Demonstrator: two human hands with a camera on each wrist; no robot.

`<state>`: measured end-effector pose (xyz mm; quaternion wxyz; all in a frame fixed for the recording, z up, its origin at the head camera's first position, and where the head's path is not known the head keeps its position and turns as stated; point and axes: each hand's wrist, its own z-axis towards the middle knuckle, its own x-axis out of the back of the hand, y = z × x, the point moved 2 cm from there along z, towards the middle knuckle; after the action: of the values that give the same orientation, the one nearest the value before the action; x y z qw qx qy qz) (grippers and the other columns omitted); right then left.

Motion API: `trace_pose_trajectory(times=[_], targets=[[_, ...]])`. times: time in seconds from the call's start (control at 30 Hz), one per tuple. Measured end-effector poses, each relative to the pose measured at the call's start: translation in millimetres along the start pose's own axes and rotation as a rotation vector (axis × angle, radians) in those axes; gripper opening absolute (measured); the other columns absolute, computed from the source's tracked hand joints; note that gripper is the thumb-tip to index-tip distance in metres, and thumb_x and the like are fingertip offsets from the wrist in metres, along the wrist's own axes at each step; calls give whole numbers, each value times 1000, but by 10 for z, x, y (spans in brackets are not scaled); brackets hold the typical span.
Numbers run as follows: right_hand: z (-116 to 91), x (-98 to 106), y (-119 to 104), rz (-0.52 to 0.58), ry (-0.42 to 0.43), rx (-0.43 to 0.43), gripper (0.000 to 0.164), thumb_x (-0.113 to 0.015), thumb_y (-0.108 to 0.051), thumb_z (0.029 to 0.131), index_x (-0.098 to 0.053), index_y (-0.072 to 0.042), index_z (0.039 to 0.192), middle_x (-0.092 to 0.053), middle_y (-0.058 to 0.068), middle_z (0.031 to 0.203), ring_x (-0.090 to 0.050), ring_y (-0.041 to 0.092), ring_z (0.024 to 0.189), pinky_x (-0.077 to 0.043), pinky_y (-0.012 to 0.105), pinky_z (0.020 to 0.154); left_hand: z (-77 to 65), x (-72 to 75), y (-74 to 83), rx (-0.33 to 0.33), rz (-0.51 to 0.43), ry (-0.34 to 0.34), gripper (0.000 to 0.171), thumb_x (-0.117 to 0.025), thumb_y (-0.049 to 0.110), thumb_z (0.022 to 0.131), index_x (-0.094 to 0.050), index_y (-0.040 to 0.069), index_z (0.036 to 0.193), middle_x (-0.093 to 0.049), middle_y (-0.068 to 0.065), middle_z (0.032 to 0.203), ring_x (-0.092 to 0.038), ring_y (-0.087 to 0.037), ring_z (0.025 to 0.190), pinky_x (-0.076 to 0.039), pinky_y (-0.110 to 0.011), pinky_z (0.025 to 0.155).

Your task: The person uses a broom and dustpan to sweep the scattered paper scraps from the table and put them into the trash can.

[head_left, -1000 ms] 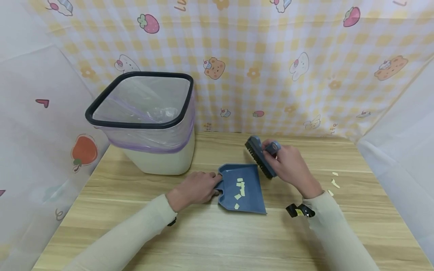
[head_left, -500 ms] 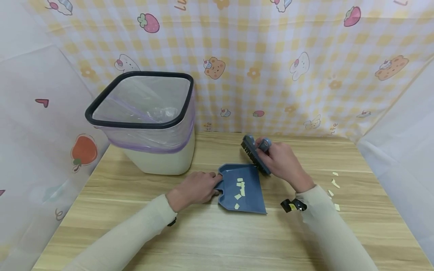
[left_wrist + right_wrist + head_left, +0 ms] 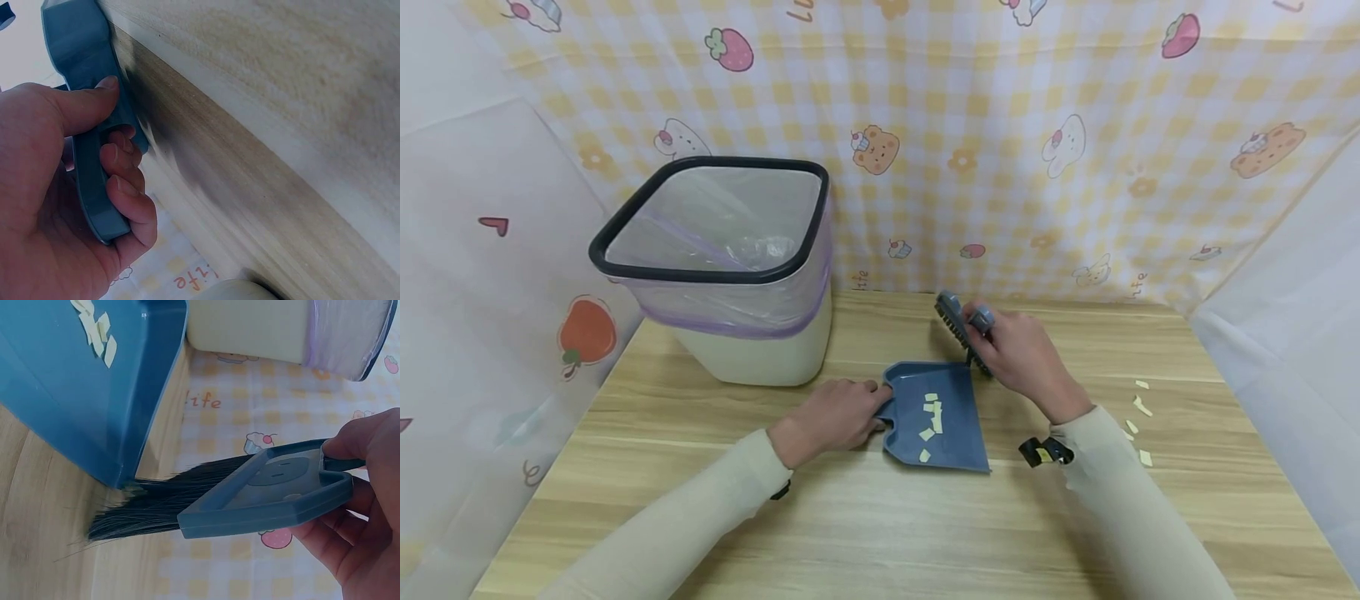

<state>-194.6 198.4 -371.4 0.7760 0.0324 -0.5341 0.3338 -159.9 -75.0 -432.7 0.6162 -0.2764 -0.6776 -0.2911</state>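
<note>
A blue dustpan (image 3: 958,425) lies on the wooden table with several pale yellow scraps (image 3: 936,417) in it. My left hand (image 3: 838,417) grips its handle (image 3: 94,169), the thumb along the top and the fingers curled underneath. Right of the pan, my right hand (image 3: 1018,354) holds a small blue hand brush (image 3: 952,310) by its handle. In the right wrist view the brush's dark bristles (image 3: 162,509) touch the pan's far front corner, and their tips bend on the tabletop.
Behind my left hand stands a cream trash bin (image 3: 760,358) with a black rim and a clear, purple-edged liner. Several more scraps (image 3: 1142,406) lie on the table to the right of my right forearm. A checked curtain (image 3: 970,167) hangs behind the table.
My right hand has moved left and slightly away with the brush, bringing it to the pan's far corner. The left hand and the dustpan have stayed in place.
</note>
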Motion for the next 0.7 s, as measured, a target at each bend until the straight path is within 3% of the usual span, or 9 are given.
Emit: trace_pose_trajectory(times=[0.23,0.47,0.7], targets=[[-18,8,23,4,15,9,12,-66,-9,107,-68,-7,119,-73,13,79,-63,27,58,-55,50,56,1,-4,-5,-4,1,6,35,-73,34,109,-69,7,131,-73,-9,105,-73,-24,80,-62,-42,69],[-54,-23,17,106,15,33,14,-69,-4,103,-70,-6,117,-75,11,80,-59,16,56,-52,40,56,6,-19,-13,3,-7,-3,34,-72,32,109,-69,7,131,-73,-9,105,-73,-24,81,-62,-42,70],[-85,25,-10,163,-18,-15,12,-66,-3,104,-71,-6,115,-76,11,83,-61,15,59,-53,39,58,7,-22,-16,8,-15,-9,35,-72,33,109,-69,7,131,-73,-9,106,-73,-24,81,-62,-43,70]])
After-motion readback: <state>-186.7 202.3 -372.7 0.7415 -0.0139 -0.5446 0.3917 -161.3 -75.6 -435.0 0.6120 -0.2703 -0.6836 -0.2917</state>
